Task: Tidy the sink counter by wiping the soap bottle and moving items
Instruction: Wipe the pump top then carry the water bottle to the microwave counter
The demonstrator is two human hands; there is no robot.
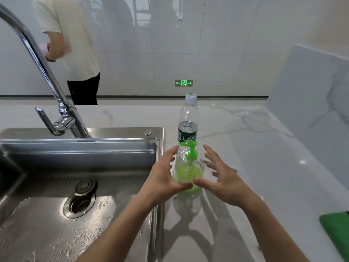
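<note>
Soap bottle: upright on the tabletop, just beside the right rim of the sink, between the two hands. It has a green pump and a little green liquid low down.
Left hand: at the bottle's 9 o'clock, open with fingers spread and straight, gripping nothing. The thumb crosses the bottle's lower front, but contact cannot be confirmed.
Right hand: at the bottle's 3 o'clock, likewise open and splayed, with the thumb near the left thumb. It has no hold on the bottle.
Water bottle: upright and capped at the soap bottle's 12 o'clock, just behind it. Whether they touch cannot be told.
Cloth: green, at 4 o'clock, well apart at the frame edge and in neither hand.
Basin: wet, with droplets across the floor.
Done: nothing can be certified — the bottle's surface shows no clear sign of having been wiped or not.
Step in hand: judged to be either taking up the soap bottle or letting it go; the open fingers fit both.
Outstanding: judged to be moving the water bottle and dealing with the cloth — and the wipe too, if it has not been made.
</note>
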